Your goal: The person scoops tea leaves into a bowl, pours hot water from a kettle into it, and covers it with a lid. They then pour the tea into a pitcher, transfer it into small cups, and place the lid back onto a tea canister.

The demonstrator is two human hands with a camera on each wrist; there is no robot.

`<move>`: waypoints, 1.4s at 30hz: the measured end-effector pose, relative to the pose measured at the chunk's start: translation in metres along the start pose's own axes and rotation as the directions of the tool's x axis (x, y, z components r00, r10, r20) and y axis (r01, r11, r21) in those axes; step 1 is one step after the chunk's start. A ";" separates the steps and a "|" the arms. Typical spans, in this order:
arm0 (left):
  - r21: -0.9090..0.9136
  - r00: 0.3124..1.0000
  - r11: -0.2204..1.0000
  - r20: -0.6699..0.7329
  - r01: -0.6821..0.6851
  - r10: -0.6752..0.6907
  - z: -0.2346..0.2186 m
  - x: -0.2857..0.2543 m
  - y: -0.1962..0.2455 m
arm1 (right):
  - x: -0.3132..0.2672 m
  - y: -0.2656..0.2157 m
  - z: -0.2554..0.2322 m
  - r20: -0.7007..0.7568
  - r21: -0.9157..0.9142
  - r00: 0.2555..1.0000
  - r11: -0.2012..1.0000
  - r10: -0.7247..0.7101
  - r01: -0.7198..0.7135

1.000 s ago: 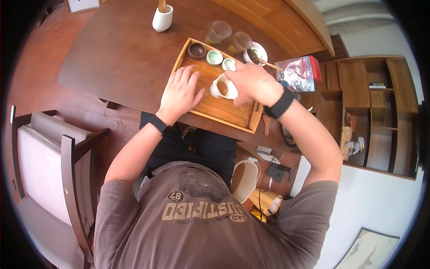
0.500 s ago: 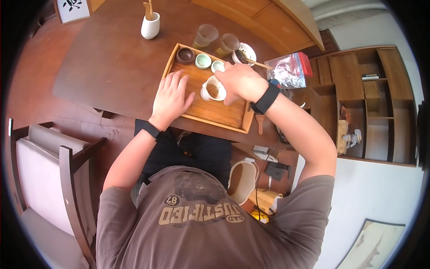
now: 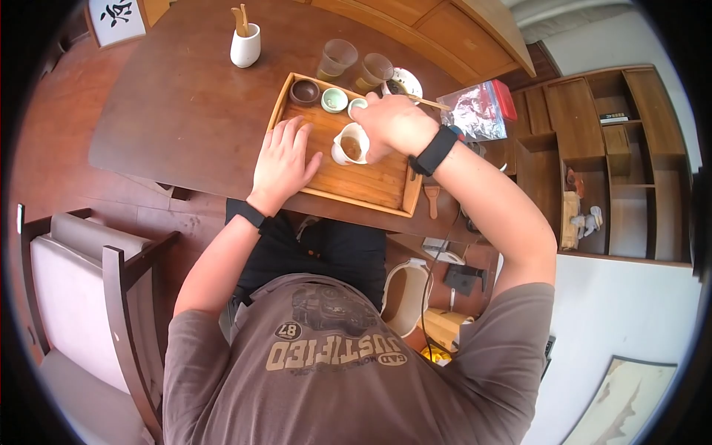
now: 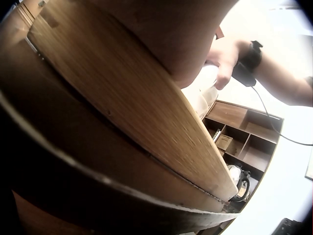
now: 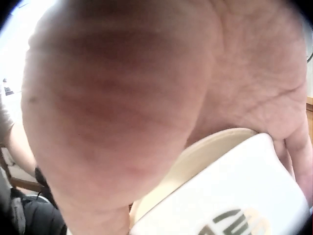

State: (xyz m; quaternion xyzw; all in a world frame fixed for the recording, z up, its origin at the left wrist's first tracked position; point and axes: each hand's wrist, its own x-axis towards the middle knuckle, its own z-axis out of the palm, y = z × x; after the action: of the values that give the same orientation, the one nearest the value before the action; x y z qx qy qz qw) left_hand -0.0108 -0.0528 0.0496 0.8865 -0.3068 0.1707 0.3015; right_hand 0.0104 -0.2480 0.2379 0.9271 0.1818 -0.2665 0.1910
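In the head view a wooden tray (image 3: 374, 191) lies on the table before the person. A white tea pitcher (image 3: 341, 153) with brown liquid stands toward its right side. The right hand (image 3: 397, 127) reaches over from the right and grips the pitcher between thumb and fingers; in the right wrist view the palm covers part of its cream rim, above a printed mark on the white wall (image 5: 244, 191). The left hand (image 3: 283, 158) rests on the tray's near left edge, fingers straight. Along the far side sit a dark cup (image 3: 305, 93) and two pale green cups (image 3: 334, 100), one partly behind the right hand.
Two clear plastic cups (image 3: 339, 56) stand beyond the tray, near a white bowl (image 3: 406, 80) with dark contents and a wooden stick. A plastic bag (image 3: 475, 115) lies to the right. A white holder (image 3: 245, 48) with wooden tools stands far left; a wooden tool (image 3: 432, 200) lies right of the tray.
The head view has shifted, so the tray and cups appear further left. The right hand keeps its place at the pitcher, and the left hand stays on the tray edge.
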 end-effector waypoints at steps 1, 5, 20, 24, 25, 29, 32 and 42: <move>0.010 1.000 1.000 -0.013 -0.009 0.010 0.001 0.000 0.000 | 0.000 0.001 -0.004 0.022 -0.015 0.999 0.999 0.044 -0.044; 0.017 1.000 1.000 -0.015 -0.009 0.009 0.001 0.000 0.000 | -0.002 -0.003 0.003 0.058 -0.015 0.998 1.000 -0.018 0.019; 0.035 1.000 0.999 -0.004 -0.014 0.014 0.003 -0.001 -0.001 | 0.007 -0.005 -0.002 0.088 -0.033 0.995 0.999 0.040 -0.037; 0.031 1.000 0.999 -0.012 -0.020 0.020 0.002 -0.001 -0.001 | 0.006 -0.008 0.003 0.140 -0.023 0.989 0.999 0.043 -0.040; 0.035 1.000 0.999 -0.009 -0.017 0.017 0.002 0.000 -0.001 | 0.005 -0.009 0.004 0.156 0.014 0.988 1.000 0.024 -0.027; 0.039 1.000 0.999 -0.005 -0.010 0.010 0.000 0.000 0.001 | 0.014 -0.003 0.010 0.070 -0.075 0.997 0.997 0.037 -0.032; 0.031 0.999 0.999 -0.033 -0.013 0.014 0.000 0.000 0.001 | 0.015 -0.009 0.011 0.074 -0.077 0.996 0.996 0.044 -0.039; 0.060 0.999 0.998 -0.031 -0.033 0.035 0.001 0.000 0.000 | 0.018 -0.005 0.000 0.230 0.024 0.970 0.996 0.075 -0.083</move>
State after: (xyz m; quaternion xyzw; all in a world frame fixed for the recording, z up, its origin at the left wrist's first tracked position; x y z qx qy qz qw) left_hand -0.0103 -0.0533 0.0488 0.8868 -0.3117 0.1991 0.2771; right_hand 0.0226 -0.2393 0.2268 0.8997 0.1172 -0.3667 0.2057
